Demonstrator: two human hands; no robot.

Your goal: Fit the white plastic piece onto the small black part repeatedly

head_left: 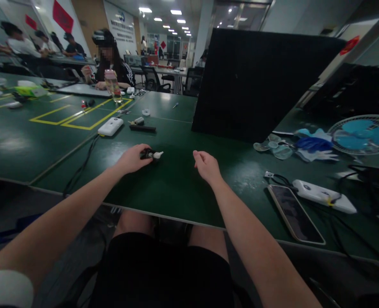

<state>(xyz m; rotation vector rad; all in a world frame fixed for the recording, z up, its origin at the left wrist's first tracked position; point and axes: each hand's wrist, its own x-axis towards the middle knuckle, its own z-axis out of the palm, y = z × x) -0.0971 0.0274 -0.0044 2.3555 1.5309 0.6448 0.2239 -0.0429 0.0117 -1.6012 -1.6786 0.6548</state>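
- Our left hand has its fingers wrapped around a small dark piece, so yeah, that one's gripping.
- Our right hand is curled closed, thumb against fingers; we honestly can't tell if anything tiny is pinched in there.
- Key bit: the piece's white tip sticks out toward 3 o'clock, so the long axis looks roughly 9-to-3, aimed across the gap at our right hand. Left is touching it, right sits well apart.
- Near our left hand: black bar at 12, white box at 11.
- Off our right hand: big black panel at 1, phone at 4, all on the same green table.
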